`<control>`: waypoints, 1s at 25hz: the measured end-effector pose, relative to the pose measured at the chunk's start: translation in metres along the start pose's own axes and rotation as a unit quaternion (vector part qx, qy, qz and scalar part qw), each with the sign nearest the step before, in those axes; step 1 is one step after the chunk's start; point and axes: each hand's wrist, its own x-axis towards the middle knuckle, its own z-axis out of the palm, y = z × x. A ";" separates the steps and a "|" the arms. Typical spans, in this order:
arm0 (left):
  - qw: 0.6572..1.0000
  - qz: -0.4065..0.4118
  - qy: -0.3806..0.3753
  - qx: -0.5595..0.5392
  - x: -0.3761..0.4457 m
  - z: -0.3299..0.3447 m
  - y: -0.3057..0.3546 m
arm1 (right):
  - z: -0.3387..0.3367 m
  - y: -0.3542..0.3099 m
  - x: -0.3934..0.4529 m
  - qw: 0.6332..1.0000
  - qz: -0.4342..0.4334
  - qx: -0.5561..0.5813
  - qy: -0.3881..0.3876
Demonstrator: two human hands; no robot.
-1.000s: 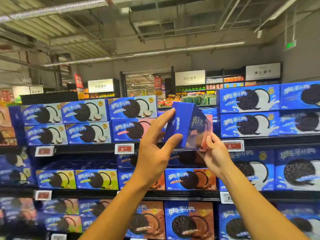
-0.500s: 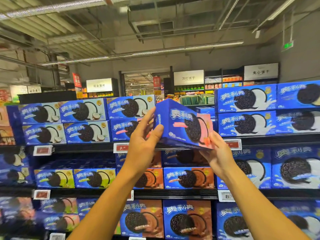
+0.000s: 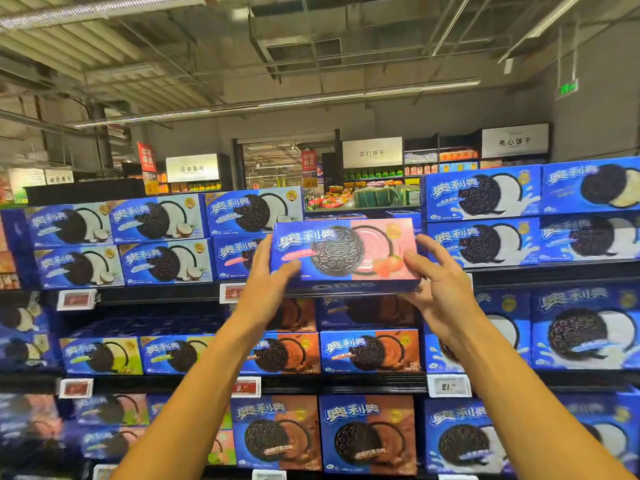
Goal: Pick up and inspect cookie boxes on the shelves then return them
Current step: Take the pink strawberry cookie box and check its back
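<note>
Towering across the whole view, shelves packed tight with blue cookie boxes, stacked two high on the top tier, so any clumsy return could shove a neighbour back or tip a stack. Held up at the top tier's front edge, face forward and nearly level, a strawberry cookie box with a pink right half, in front of a gap between the coconut boxes to its left and the white-cream boxes to its right. Gripping the left end, left hand, fingers wrapped round the edge and thumb across the front. Looser on the right: right hand cupped at the lower right corner, fingers spread and only lightly touching, so probably little support there. Likely risks: box slipping from that weak side and dropping past the lower tiers; corner catching the price tag just beside the left wrist; box landing crooked on the one beneath.
</note>
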 end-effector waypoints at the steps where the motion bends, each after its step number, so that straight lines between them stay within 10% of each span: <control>1: 0.992 0.039 0.038 0.113 -0.006 0.007 0.001 | 0.008 0.000 -0.003 1.000 -0.014 -0.002 0.013; 4: 0.975 0.138 -0.012 0.176 -0.032 0.040 0.012 | 0.030 0.003 -0.017 0.994 -0.091 -0.047 0.030; 11: 0.993 0.035 -0.104 -0.053 -0.031 0.062 0.030 | 0.046 -0.013 -0.034 0.993 -0.061 -0.028 -0.094; 18: 0.925 -0.001 -0.072 -0.373 -0.032 0.054 0.021 | 0.049 -0.017 -0.040 0.980 -0.065 -0.015 -0.186; 25: 0.833 -0.023 -0.026 -0.552 -0.027 0.043 0.000 | 0.027 -0.009 -0.028 0.969 -0.134 -0.185 -0.094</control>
